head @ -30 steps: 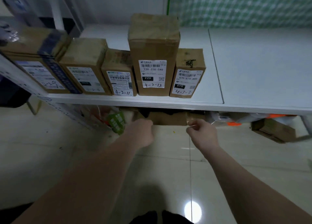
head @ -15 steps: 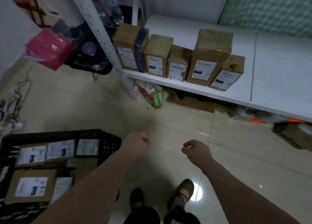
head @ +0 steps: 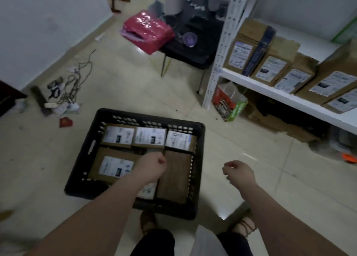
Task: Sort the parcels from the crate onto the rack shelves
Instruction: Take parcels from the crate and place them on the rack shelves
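Hovering above a black floor crate [head: 152, 118] of labelled parcels [head: 118, 137], the left hand [head: 152, 167] is clenched and empty; the right hand [head: 239, 173], curled and empty, hangs just beside the crate. Tightly packed parcels could jam or slip if lifted one-handed.

The pale tiled floor [head: 135, 85] carries a black crate [head: 154, 118] near centre and tangled cords [head: 75, 82] far left, while the white rack shelf [head: 270, 90] at right bears a row of cardboard parcels [head: 270, 66].
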Demonstrator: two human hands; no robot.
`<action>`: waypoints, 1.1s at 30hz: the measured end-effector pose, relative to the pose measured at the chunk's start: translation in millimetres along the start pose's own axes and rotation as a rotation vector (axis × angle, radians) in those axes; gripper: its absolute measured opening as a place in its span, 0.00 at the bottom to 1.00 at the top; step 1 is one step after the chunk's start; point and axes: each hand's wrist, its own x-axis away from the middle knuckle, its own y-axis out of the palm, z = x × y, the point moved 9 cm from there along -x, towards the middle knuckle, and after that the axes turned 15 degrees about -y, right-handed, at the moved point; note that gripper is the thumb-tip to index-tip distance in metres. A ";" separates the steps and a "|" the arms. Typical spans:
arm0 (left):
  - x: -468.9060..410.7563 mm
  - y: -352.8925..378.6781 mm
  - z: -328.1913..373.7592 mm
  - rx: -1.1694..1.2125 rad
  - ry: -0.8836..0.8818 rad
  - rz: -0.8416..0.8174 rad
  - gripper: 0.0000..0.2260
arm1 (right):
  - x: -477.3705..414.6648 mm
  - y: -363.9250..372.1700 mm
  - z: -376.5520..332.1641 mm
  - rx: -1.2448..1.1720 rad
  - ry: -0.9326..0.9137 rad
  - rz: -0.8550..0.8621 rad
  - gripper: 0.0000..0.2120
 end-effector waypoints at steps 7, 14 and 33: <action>-28.2 -81.1 -167.3 0.041 -0.297 0.038 0.10 | 17.9 138.8 -113.4 0.131 -0.209 -0.181 0.13; -58.0 -62.2 -178.0 0.057 -0.274 -0.059 0.18 | -20.1 173.0 -138.1 0.330 -0.240 -0.222 0.20; -145.4 0.3 -210.5 0.141 -0.375 -0.153 0.23 | -147.9 304.9 -152.1 0.970 -0.550 -0.415 0.51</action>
